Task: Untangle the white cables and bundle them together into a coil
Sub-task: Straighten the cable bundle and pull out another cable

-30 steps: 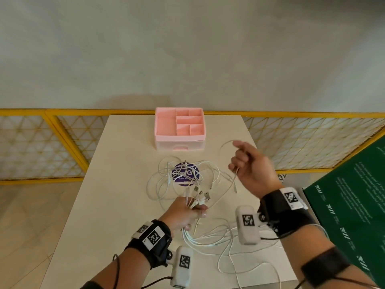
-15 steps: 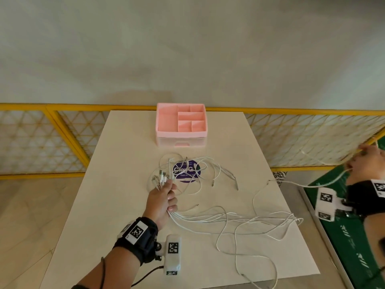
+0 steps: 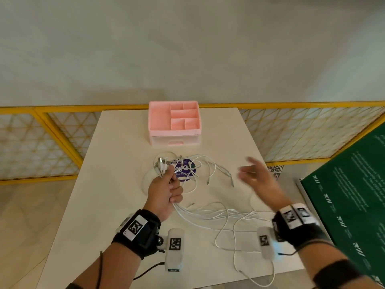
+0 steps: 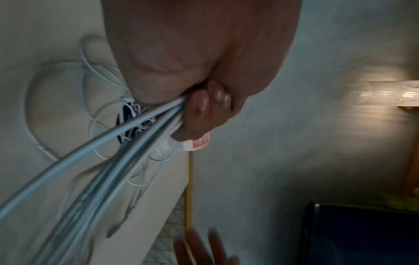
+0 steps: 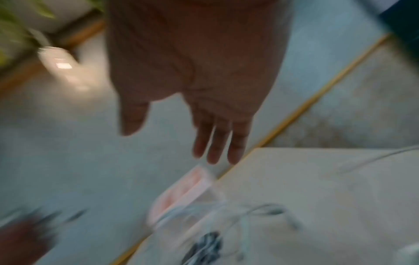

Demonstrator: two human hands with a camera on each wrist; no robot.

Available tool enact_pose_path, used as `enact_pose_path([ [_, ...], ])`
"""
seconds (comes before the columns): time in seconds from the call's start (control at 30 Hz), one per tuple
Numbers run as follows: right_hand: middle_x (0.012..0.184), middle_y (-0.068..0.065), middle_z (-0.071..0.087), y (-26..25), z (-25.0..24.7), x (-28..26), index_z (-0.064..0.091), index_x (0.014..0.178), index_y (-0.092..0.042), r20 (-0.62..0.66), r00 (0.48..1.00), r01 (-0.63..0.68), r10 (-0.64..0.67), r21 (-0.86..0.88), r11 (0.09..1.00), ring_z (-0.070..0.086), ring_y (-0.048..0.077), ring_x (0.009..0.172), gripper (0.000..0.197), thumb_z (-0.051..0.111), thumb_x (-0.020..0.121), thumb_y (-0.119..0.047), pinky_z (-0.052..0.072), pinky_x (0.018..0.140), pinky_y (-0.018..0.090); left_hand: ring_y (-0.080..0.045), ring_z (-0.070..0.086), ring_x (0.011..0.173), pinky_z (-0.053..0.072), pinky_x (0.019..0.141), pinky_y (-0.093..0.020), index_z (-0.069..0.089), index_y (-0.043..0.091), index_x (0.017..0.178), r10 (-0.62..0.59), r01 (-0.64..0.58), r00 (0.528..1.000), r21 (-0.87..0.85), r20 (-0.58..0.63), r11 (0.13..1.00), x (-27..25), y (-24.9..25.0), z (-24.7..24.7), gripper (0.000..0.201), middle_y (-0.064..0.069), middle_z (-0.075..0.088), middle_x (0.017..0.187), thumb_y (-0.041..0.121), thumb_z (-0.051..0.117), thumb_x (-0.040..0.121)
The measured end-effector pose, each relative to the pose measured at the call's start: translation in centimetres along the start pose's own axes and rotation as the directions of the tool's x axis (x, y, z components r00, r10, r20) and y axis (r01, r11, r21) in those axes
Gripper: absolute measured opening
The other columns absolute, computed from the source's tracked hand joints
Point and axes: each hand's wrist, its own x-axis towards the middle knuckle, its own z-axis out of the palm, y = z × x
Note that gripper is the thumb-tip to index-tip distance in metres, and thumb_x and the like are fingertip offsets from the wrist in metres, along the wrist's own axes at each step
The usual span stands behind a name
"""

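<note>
Several white cables (image 3: 210, 214) lie in loose loops across the cream table (image 3: 116, 197). My left hand (image 3: 166, 190) grips a bunch of them in a fist, with their plug ends (image 3: 161, 164) sticking out above the thumb; in the left wrist view the cables (image 4: 127, 136) run out from under the curled fingers (image 4: 204, 107). My right hand (image 3: 253, 174) hovers blurred over the table's right side, fingers spread and holding nothing. In the right wrist view the right hand (image 5: 215, 129) shows a flat palm with straight fingers. More cable ends (image 3: 220, 174) lie between the hands.
A pink compartment organiser (image 3: 174, 123) stands at the table's far end. A round purple sticker (image 3: 185, 170) lies under the cable loops. A yellow mesh fence (image 3: 302, 132) runs behind and beside the table, and a green board (image 3: 350, 197) leans at the right.
My right hand, which was stretched far right pulling a cable, has let it go and swung back over the table, open. The left hand keeps gripping the bunch in place.
</note>
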Motion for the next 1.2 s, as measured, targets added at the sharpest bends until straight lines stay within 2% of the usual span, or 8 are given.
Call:
enact_pose_path([
  [0.1, 0.113, -0.013, 0.069, -3.6, 6.9, -1.7, 0.05, 0.135, -0.04, 0.536, 0.831, 0.229, -0.145, -0.093, 0.969, 0.062, -0.003, 0.107, 0.074, 0.086, 0.072, -0.042, 0.045, 0.1, 0.024, -0.006, 0.021, 0.041, 0.019, 0.037, -0.02, 0.046, 0.016, 0.074, 0.05, -0.053, 0.997, 0.053, 0.055, 0.997, -0.6, 1.2, 2.1, 0.035, 0.006, 0.027, 0.054, 0.037, 0.049, 0.102],
  [0.2, 0.069, -0.008, 0.063, -4.7, 11.5, -2.3, 0.064, 0.09, -0.027, 0.667, 0.73, 0.379, -0.15, -0.212, 0.901, 0.057, 0.002, 0.06, 0.017, 0.075, 0.085, -0.039, 0.046, 0.066, 0.022, -0.006, 0.022, 0.042, 0.021, 0.039, -0.02, 0.047, 0.016, 0.075, 0.118, -0.124, 0.988, 0.055, 0.096, 0.991, -0.9, 2.9, 3.1, 0.035, 0.006, 0.028, 0.056, 0.037, 0.047, 0.103],
  [0.3, 0.054, -0.006, 0.046, -2.8, 11.8, -1.7, 0.045, 0.061, -0.023, 0.575, 0.81, 0.369, -0.114, -0.351, 0.861, 0.042, 0.005, 0.048, 0.042, 0.063, 0.095, -0.043, 0.036, 0.056, 0.028, -0.005, 0.024, 0.042, 0.023, 0.038, -0.019, 0.047, 0.017, 0.074, 0.205, -0.207, 0.977, 0.022, 0.063, 0.978, -0.7, 5.0, 2.2, 0.036, 0.006, 0.031, 0.055, 0.037, 0.047, 0.104],
  [0.47, 0.057, -0.005, 0.049, 2.5, 6.1, -0.3, 0.046, 0.06, -0.024, 0.46, 0.887, 0.273, 0.042, -0.595, 0.756, 0.05, 0.014, 0.06, 0.048, 0.058, 0.092, -0.057, 0.041, 0.065, 0.034, -0.005, 0.023, 0.039, 0.021, 0.037, -0.019, 0.046, 0.02, 0.07, 0.23, -0.236, 0.97, -0.086, -0.073, 0.968, 0.6, 8.0, -1.4, 0.041, 0.009, 0.03, 0.05, 0.042, 0.044, 0.104],
  [0.73, 0.062, -0.003, 0.05, 9.0, -3.5, 1.3, 0.05, 0.065, -0.019, 0.2, 0.961, 0.025, 0.192, -0.752, 0.658, 0.052, 0.016, 0.063, 0.045, 0.059, 0.094, -0.052, 0.034, 0.057, 0.027, -0.006, 0.02, 0.038, 0.018, 0.037, -0.019, 0.046, 0.022, 0.068, 0.252, -0.267, 0.96, -0.129, -0.122, 0.955, 1.9, 10.0, -2.8, 0.043, 0.009, 0.028, 0.05, 0.043, 0.04, 0.105],
  [0.97, 0.07, -0.001, 0.065, 12.5, -11.4, 1.0, 0.064, 0.077, -0.022, -0.069, 0.963, -0.221, 0.259, -0.749, 0.625, 0.062, 0.014, 0.066, 0.022, 0.062, 0.096, -0.033, 0.041, 0.058, 0.026, -0.006, 0.021, 0.038, 0.018, 0.037, -0.019, 0.046, 0.021, 0.069, 0.248, -0.266, 0.959, -0.144, -0.136, 0.953, 2.2, 10.4, -3.3, 0.043, 0.009, 0.028, 0.05, 0.042, 0.04, 0.105],
  [1.1, 0.065, 0.003, 0.062, 13.5, -11.9, 0.5, 0.06, 0.075, -0.016, -0.298, 0.948, -0.286, 0.11, -0.647, 0.707, 0.058, 0.017, 0.06, 0.019, 0.061, 0.094, -0.019, 0.037, 0.052, 0.026, -0.005, 0.021, 0.038, 0.019, 0.036, -0.019, 0.046, 0.021, 0.069, 0.206, -0.222, 0.971, -0.148, -0.121, 0.964, 2.4, 8.6, -3.0, 0.042, 0.009, 0.028, 0.049, 0.042, 0.042, 0.104],
  [1.2, 0.071, 0.002, 0.064, 16.0, -10.8, -0.3, 0.061, 0.079, -0.017, -0.232, 0.942, -0.335, 0.242, -0.654, 0.678, 0.061, 0.017, 0.066, 0.016, 0.06, 0.095, -0.017, 0.043, 0.057, 0.027, -0.005, 0.022, 0.038, 0.019, 0.036, -0.018, 0.046, 0.021, 0.068, 0.181, -0.202, 0.974, -0.162, -0.135, 0.966, 2.6, 8.2, -3.2, 0.042, 0.009, 0.029, 0.049, 0.042, 0.042, 0.104],
])
